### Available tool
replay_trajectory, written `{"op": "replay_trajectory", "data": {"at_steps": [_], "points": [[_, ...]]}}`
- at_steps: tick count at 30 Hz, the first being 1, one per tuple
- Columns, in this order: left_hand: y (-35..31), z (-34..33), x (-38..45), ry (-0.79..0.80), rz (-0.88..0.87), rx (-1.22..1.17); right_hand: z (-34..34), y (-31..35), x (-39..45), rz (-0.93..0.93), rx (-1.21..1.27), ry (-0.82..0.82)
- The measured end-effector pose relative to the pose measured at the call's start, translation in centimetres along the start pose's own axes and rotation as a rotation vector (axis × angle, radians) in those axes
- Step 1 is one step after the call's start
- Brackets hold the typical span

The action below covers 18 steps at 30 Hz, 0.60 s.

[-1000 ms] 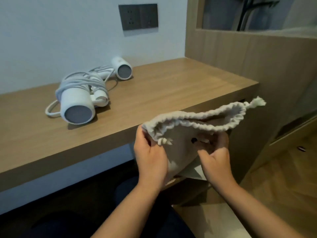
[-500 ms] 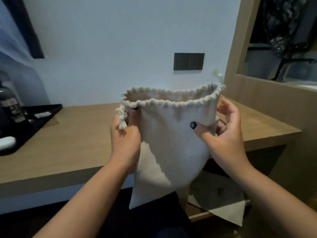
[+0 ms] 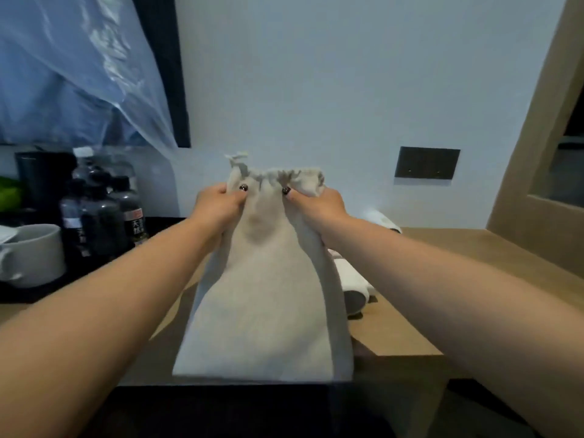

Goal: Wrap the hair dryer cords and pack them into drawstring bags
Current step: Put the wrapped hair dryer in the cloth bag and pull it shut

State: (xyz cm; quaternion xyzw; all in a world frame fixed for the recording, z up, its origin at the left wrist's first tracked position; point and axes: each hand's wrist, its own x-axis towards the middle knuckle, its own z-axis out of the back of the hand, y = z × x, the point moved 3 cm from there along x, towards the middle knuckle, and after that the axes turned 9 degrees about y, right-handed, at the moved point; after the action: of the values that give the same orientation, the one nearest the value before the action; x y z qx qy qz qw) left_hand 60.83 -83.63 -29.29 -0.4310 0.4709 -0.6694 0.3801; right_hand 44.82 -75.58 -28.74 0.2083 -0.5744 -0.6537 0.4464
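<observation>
Cream drawstring bag (image 3: 268, 298) gripped by both hands (image 3: 218, 203).

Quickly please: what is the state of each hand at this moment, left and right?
Left hand: closed, grip on the drawstring bag near its gathered top.
Right hand: closed, grip on the same bag's top, opposite side.

Dim, cool indoor light with soft shadows, glare on the plastic sheet (image 3: 94, 67) upper left, slight motion blur throughout, forearms stretched by wide-angle distortion at the edges.
</observation>
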Motion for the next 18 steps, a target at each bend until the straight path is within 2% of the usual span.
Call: {"op": "replay_trajectory", "data": {"at_steps": [3,5,7,8,10,13,14,16,18], "points": [[-6.5,3.4,2.0,-0.183,-0.317,-0.088,-0.3,7.0,2.8,0.216,0.153,-0.121],[-10.1,5.3,1.8,-0.221,-0.560,-0.031,0.1,10.5,3.7,0.347,0.458,-0.003],[-10.4,6.3,1.1,-0.215,-0.672,-0.075,0.1,10.9,3.5,0.420,0.641,0.219],[-9.0,6.5,0.8,-0.191,-0.654,-0.137,0.0,9.7,3.2,0.416,0.611,0.285],[-3.8,6.4,0.1,-0.157,-0.517,-0.166,-0.2,5.1,2.2,0.346,0.399,0.336],[4.6,5.5,-2.0,-0.102,-0.435,0.022,-0.8,-2.7,0.4,0.121,0.035,0.493],[6.9,5.5,-2.6,-0.090,-0.392,0.046,-0.7,-4.3,-0.2,0.063,0.023,0.520],[10.1,5.8,-3.9,-0.040,-0.271,0.045,-0.6,-4.9,-1.4,0.010,0.159,0.505],[11.3,6.2,-4.5,0.081,-0.264,0.173,-1.2,-4.3,-2.9,-0.012,0.232,0.450]]}}
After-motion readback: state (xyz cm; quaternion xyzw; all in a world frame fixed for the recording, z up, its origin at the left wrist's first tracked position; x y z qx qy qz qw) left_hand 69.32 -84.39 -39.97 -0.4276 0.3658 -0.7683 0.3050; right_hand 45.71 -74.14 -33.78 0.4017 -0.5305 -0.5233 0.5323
